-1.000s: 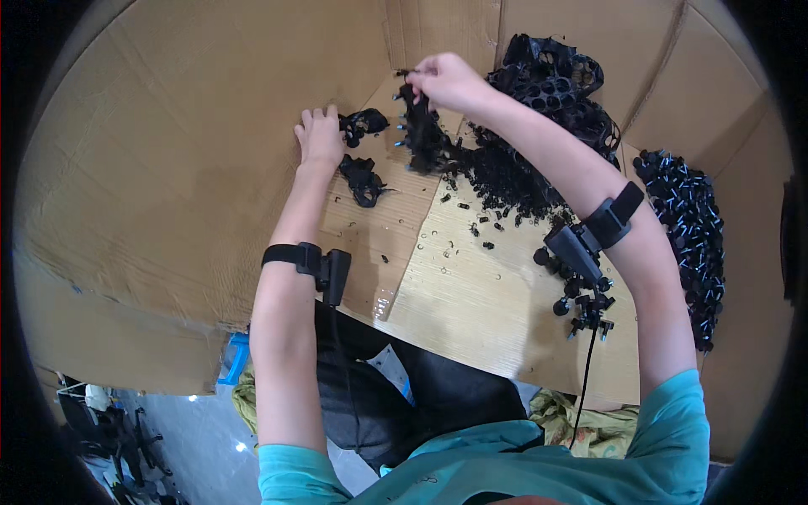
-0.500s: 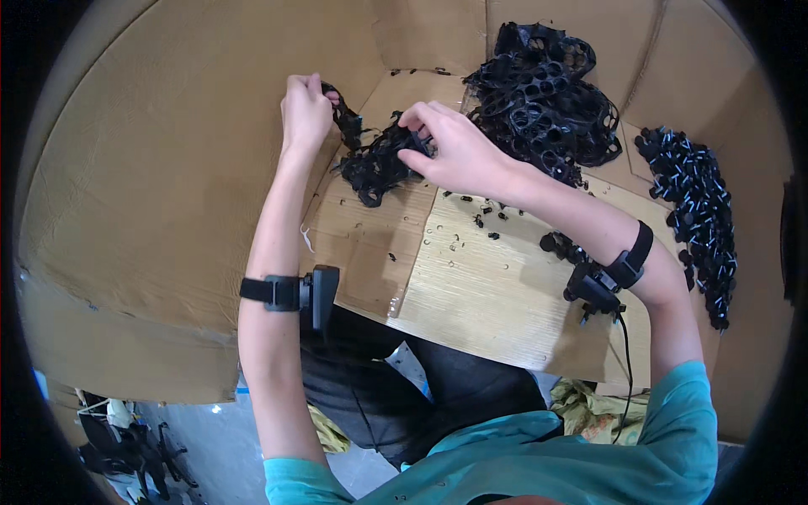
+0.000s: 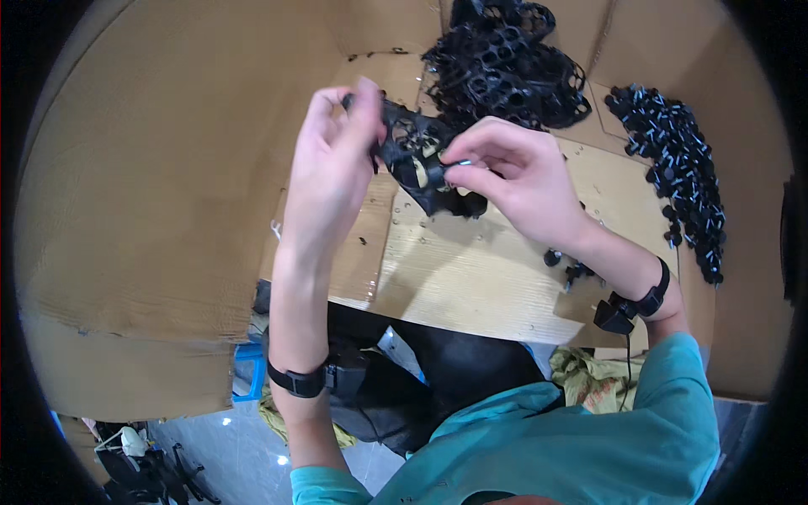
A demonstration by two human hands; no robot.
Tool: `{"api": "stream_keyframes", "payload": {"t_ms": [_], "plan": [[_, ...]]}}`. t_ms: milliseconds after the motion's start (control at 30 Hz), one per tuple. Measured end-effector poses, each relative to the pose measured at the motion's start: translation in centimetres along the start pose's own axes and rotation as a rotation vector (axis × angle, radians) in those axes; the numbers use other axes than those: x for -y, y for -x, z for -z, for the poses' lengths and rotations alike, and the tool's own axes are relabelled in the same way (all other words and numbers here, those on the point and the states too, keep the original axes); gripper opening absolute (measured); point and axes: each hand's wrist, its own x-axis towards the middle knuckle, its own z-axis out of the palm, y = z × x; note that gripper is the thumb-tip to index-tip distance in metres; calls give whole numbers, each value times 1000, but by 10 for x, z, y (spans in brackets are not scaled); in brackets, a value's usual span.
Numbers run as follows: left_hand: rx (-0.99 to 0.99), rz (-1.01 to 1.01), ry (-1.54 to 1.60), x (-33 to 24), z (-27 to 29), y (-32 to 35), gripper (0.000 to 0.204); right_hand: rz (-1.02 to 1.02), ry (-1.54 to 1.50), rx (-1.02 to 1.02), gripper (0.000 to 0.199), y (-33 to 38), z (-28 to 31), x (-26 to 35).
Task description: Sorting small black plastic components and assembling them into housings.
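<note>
Head view: a torn, perforated black sheet (image 3: 434, 180) is held above the pale wooden tabletop (image 3: 471, 265). Its left end is pinched between the thumb and fingers of the left hand (image 3: 337, 139). At its right part, 1 small black piece with a silvery tip (image 3: 459, 163) is gripped by the right hand's (image 3: 518, 172) thumb and forefinger. Black perforated scraps (image 3: 505, 76) are heaped behind; metal-stemmed black knobs (image 3: 677, 168) are piled at the right.
</note>
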Motion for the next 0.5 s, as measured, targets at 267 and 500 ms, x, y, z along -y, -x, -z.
{"api": "stream_keyframes", "payload": {"t_ms": [267, 500], "plan": [[120, 257, -310, 74, -35, 58, 32, 169, 442, -98, 12, 59, 25, -8], [23, 279, -44, 91, -58, 82, 24, 174, 565, -108, 14, 85, 27, -12]]}}
